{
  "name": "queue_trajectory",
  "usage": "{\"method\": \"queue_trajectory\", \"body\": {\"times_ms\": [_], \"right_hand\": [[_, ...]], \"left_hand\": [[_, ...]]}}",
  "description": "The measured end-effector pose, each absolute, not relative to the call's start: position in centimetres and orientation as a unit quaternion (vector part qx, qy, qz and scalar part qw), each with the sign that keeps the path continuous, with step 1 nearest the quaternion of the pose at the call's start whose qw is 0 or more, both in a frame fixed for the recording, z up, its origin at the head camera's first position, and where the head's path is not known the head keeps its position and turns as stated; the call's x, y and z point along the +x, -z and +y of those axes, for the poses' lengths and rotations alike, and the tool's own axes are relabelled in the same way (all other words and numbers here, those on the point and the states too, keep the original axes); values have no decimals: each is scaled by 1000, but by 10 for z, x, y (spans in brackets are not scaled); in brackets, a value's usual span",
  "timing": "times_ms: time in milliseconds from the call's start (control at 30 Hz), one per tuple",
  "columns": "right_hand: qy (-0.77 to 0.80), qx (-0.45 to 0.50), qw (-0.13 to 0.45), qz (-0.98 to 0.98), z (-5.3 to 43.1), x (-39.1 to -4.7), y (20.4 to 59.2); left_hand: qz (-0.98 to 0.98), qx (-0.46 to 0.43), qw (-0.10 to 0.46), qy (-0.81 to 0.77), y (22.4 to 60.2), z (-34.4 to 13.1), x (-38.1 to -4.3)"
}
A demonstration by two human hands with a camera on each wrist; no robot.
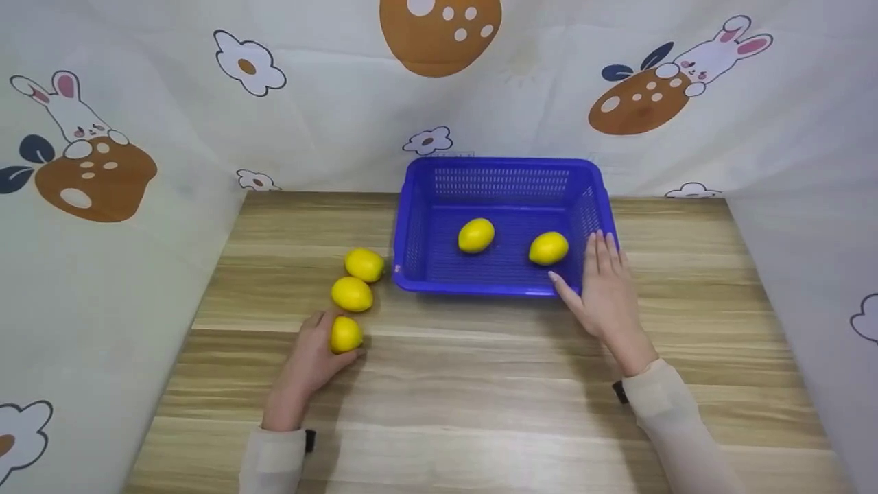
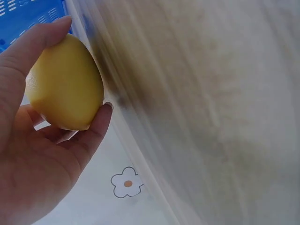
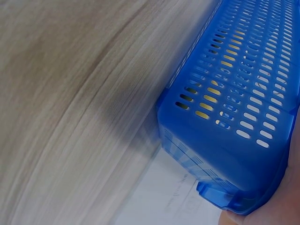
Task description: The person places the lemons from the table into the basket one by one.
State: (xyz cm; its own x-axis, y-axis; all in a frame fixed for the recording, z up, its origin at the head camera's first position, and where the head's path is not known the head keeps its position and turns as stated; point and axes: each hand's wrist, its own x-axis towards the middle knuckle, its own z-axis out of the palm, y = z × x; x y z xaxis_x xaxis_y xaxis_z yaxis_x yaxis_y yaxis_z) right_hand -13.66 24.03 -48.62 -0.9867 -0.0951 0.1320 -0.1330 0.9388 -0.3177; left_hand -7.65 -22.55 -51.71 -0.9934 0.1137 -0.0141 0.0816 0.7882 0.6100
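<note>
In the head view my left hand (image 1: 312,363) holds a yellow lemon (image 1: 346,335) at the table's left, thumb on the near side and fingers on the far side. The left wrist view shows that lemon (image 2: 68,84) between thumb and fingertips. Two other lemons stand just beyond it, one nearer (image 1: 352,294) and one farther (image 1: 364,265). My right hand (image 1: 609,302) rests with straight fingers on the right rim of a blue plastic basket (image 1: 480,285), thumb spread over the front corner. Two lemons lie apart inside, one left (image 1: 476,235) and one right (image 1: 548,248).
The wooden table (image 1: 466,398) carries the basket near its back edge. A pale cloth (image 1: 329,123) printed with rabbits and flowers hangs behind and at both sides. Through the basket's slotted wall (image 3: 234,84), yellow shows in the right wrist view.
</note>
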Motion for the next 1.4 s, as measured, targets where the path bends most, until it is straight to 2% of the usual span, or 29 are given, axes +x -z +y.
{"method": "queue_trajectory", "body": {"times_ms": [267, 567, 900, 1400], "right_hand": [[-171, 57, 64, -981, 240, -136, 486], [-175, 36, 57, -982, 237, -135, 485], [-187, 22, 56, -981, 237, -134, 485], [-176, 23, 54, -983, 236, -133, 485]], "left_hand": [[948, 61, 19, -311, 507, -220, -74], [947, 93, -15, -307, 490, -211, -73], [949, 94, 13, -299, 468, -199, -79], [940, 134, -17, -314, 456, -184, -91]]}}
